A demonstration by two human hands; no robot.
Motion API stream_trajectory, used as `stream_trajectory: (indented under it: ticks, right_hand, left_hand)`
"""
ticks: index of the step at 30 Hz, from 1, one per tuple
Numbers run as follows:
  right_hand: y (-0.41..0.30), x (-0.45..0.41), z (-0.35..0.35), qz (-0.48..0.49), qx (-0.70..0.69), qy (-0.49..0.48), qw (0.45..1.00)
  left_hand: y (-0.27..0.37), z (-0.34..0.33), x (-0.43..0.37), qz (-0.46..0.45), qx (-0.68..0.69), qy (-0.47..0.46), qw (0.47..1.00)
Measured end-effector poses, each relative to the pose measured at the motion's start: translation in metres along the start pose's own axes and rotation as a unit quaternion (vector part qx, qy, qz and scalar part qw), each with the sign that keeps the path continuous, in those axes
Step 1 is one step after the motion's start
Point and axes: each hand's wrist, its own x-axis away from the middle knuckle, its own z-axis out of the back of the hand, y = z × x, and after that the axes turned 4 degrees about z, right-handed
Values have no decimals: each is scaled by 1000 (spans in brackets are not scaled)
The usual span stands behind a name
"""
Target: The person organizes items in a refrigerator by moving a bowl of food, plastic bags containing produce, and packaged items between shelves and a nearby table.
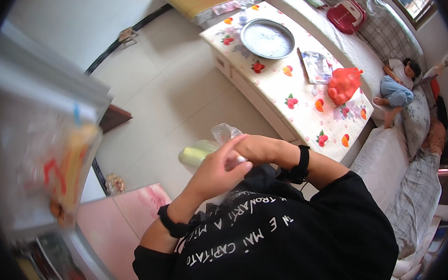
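Note:
A pale green, rounded long item [193, 155], apparently in clear plastic, hangs in front of me over the floor. Its exact kind is not clear. My right hand [254, 148] is closed at the gathered clear plastic bag [225, 132], which sticks out past the knuckles. Across it from the left comes my left hand [220, 173], thumb and forefinger spread around the right fingertips. Whether the left fingers grip the plastic is hidden. Both wrists wear black bands.
A table [271, 85] with a fruit-print cover holds a round metal basin [267, 38], a flat packet [316, 67] and a red plastic bag [342, 85]. A person [397, 83] sits on the covered sofa [383, 163]. At left stand a blurred cabinet [32, 167] and a pink panel [112, 220].

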Motion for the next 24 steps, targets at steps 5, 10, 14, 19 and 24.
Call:
stream_trajectory:
  ticks: [5, 10, 14, 19, 24]
  right_hand:
    - [87, 93, 79, -180, 157, -21, 971]
    - [202, 191, 123, -323, 242, 33, 914]
    - [264, 241, 169, -418, 288, 13, 861]
    - [362, 303, 173, -527, 266, 168, 790]
    - [403, 280, 168, -495, 312, 219, 781]
  left_hand:
    - [13, -19, -147, -8, -176, -12, 984]
    - [28, -3, -212, 7, -128, -15, 992]
    - [11, 23, -217, 147, 6, 43, 988]
    - [-5, 32, -208, 203, 90, 123, 967]
    - [-13, 36, -193, 167, 48, 156, 972]
